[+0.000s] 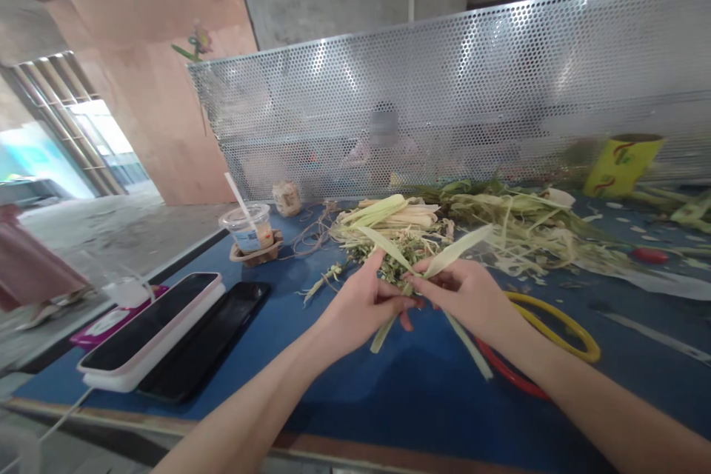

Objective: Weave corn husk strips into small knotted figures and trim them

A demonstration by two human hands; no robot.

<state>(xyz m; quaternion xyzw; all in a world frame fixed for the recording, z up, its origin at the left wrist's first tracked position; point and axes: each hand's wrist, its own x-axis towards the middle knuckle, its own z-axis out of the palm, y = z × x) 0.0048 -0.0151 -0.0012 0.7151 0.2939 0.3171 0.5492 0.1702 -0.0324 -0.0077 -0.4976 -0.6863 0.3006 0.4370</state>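
Pale green strips, which look like corn husk, cross between my two hands over the blue table; one strip (461,246) points up to the right, another (386,244) up to the left, and their tails hang below. My left hand (364,304) is closed on the strips near the crossing, thumb and fingers pinched. From the right, my right hand (464,292) pinches them at the same spot. The exact crossing is partly covered by my fingers. Just behind lies a clump of small-leaved dried sprigs (397,264), and beyond it a stack of pale husks (383,215).
Two phones (149,322) (208,341) lie left, near a lidded cup (249,229) in a cardboard holder and tangled twine (316,235). Yellow (581,341) and red (516,378) loops lie beside my right forearm. Loose husks (533,237), a yellow tube (625,165) and a perforated screen (472,89) stand behind.
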